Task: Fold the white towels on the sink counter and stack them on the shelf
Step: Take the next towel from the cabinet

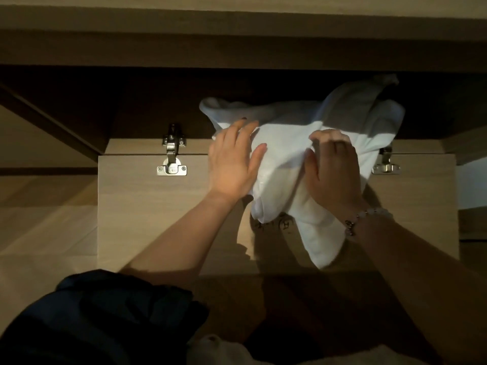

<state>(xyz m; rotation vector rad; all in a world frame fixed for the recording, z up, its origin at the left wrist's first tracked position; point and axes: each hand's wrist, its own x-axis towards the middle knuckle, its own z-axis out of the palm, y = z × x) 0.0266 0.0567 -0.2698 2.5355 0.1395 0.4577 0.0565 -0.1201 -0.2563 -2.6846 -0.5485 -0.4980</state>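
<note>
Setting: dim wooden cabinet, its pale door (137, 206) swung open on two metal hinges (171, 156), with a dark opening (131, 106) behind.
White towel (284, 159): bunched and unfolded, its far part inside the dark opening, its near end hanging over the door.
Left hand (232, 164): fingers straight, laid flat against the towel's left side.
Right hand (334, 175): fingers curled, gripping a fold of the towel; beaded bracelet (369, 217) on the wrist.
Lower left: dark blue fabric (105, 312).
</note>
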